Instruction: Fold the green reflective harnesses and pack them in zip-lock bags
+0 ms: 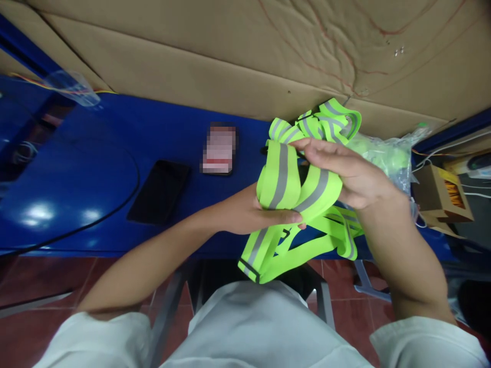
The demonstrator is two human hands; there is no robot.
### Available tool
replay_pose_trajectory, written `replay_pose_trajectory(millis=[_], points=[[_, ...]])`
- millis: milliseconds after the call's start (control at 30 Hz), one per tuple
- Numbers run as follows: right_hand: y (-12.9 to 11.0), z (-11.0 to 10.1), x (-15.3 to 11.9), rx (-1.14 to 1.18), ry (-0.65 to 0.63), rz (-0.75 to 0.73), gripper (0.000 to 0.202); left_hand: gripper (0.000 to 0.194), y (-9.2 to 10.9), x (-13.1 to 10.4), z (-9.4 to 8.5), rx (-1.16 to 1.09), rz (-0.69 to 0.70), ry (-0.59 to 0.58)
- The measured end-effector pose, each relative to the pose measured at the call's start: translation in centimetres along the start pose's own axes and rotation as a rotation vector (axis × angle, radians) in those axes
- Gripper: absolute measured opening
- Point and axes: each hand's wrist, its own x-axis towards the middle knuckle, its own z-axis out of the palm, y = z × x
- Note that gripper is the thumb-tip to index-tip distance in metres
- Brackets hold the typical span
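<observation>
Between my two hands is a neon-yellow reflective strap [279,176] with a grey stripe, bunched in wide loops. My left hand [253,214] grips the lower part, its thumb across the front of the band. My right hand [347,171] pinches the upper right of the loops, fingers partly behind them. Loose lengths of the strap hang below my left hand, with a black slider [249,270] at the lowest fold. Behind my right hand, more reflective straps [333,120] lie in a heap against the cardboard.
A blue table [95,168] carries a black phone [158,191], a second phone [219,149] with a blurred screen and a clear plastic cup [72,88]. Cardboard [192,61] stands along the back. At right are a clear plastic bag [395,153] and an open cardboard box [441,194].
</observation>
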Motion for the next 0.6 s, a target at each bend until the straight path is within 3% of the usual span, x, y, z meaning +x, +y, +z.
replay_pose_trajectory(millis=[67,200,300,400,500,600], points=[[1.1,0.1,0.0,-0.007,-0.077,0.041,0.047,0.020,-0.4,0.1,0.0,0.044,0.018,0.030],[1.7,-0.1,-1.3,-0.345,0.012,-0.251,0.033,0.025,-1.2,0.6,-0.7,0.107,0.026,0.043],[1.6,0.1,-2.7,-0.565,-0.136,-0.316,0.051,0.026,-1.4,0.8,-1.0,0.161,0.066,0.008],[2.5,1.0,-3.4,-0.654,-0.136,-0.360,0.067,0.026,-1.7,1.0,-1.0,0.203,0.029,-0.055],[3.6,1.6,-3.3,-0.600,-0.098,-0.367,0.046,0.022,-2.3,1.2,-1.1,0.126,-0.053,-0.060],[3.6,1.5,-3.0,-0.515,-0.008,-0.346,0.026,0.039,-2.8,1.4,-1.0,-0.029,-0.147,0.013]])
